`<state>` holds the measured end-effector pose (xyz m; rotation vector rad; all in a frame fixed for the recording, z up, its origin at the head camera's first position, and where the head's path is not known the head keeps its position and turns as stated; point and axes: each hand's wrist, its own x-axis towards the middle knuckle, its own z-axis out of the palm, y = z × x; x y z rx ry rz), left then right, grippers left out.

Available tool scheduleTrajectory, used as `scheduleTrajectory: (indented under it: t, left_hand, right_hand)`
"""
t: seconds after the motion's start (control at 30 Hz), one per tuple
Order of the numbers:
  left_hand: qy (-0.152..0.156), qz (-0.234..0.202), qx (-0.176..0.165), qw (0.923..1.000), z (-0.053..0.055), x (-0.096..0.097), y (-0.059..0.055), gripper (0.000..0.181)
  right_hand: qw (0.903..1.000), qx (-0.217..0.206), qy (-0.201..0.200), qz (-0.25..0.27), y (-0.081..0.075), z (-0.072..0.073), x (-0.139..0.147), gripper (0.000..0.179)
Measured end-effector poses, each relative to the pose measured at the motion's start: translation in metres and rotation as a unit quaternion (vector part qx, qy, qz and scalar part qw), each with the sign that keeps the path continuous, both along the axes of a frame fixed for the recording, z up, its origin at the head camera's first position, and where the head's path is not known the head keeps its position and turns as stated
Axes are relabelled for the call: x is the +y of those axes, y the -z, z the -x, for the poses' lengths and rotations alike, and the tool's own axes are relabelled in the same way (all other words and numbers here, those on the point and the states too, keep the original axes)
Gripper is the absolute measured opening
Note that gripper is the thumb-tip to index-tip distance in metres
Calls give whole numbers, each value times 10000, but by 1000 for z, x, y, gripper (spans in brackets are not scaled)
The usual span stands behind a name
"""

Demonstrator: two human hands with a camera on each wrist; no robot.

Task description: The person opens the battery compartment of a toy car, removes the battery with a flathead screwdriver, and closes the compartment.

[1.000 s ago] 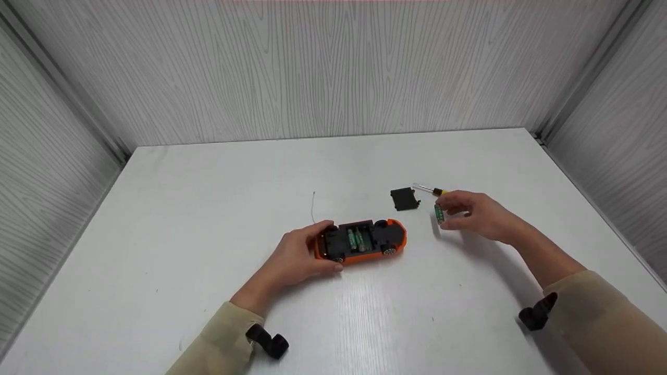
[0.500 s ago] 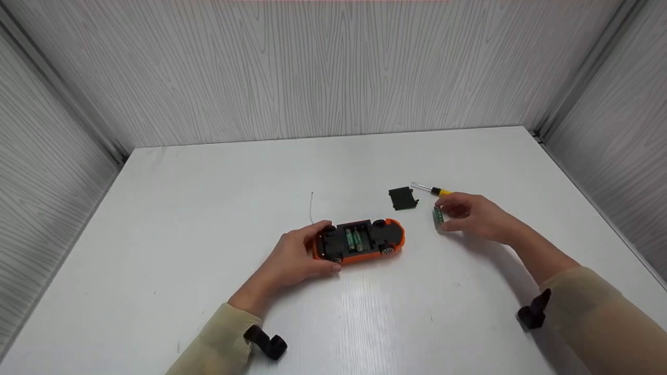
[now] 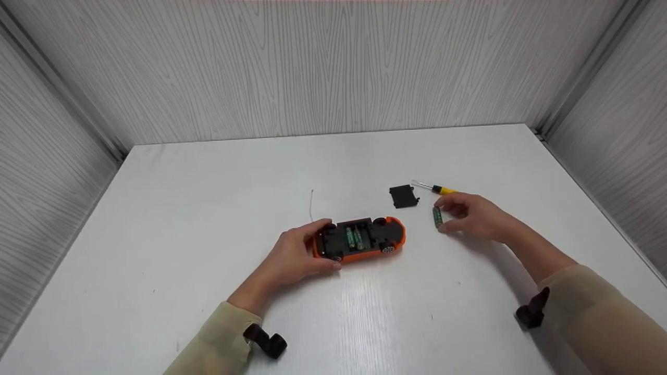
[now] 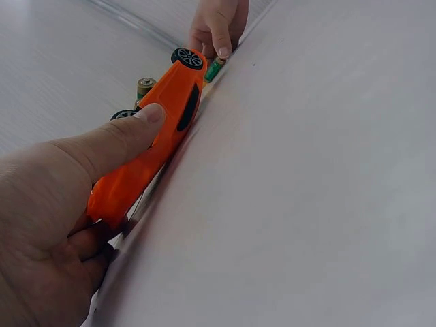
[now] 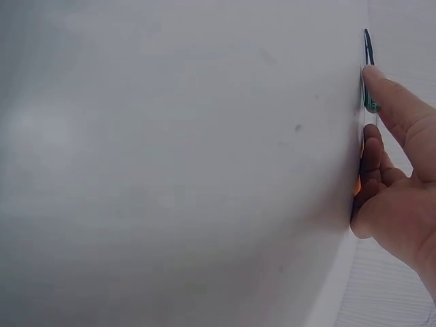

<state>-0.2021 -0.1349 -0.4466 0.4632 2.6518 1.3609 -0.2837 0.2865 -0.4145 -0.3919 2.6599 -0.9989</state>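
Observation:
An orange toy car (image 3: 396,235) lies upside down on the table, wheels up, its battery bay uncovered. Two green batteries (image 3: 354,238) sit side by side in that bay. My left hand (image 3: 292,259) grips one end of the car, thumb along the near side and fingers along the far side. To the right of the car, my right hand (image 3: 482,219) pinches another green battery (image 3: 437,217) between thumb and fingers, right at the tabletop. In the left wrist view, one battery end (image 4: 145,84) sticks up above the car's side, and the pinched battery (image 4: 214,69) shows beyond.
A black battery cover (image 3: 404,196) lies behind the car to the right. Beside it is a screwdriver (image 3: 443,190) with a yellow handle, partly behind my right fingers. A thin pale wire (image 3: 311,205) runs back from the car. Wood-grain panels surround the table.
My right hand has lowered its battery slightly toward the table, and more of the screwdriver handle shows. My left hand keeps its grip on the car, which stays in place.

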Motion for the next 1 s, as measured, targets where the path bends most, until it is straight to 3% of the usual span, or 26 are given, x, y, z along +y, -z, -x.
scheduleTrajectory:
  t: [1.0]
  left_hand:
    - [4, 11, 31, 10000, 0, 1, 1, 96]
  right_hand:
    - [9998, 95, -176, 74, 6, 1, 3, 59]
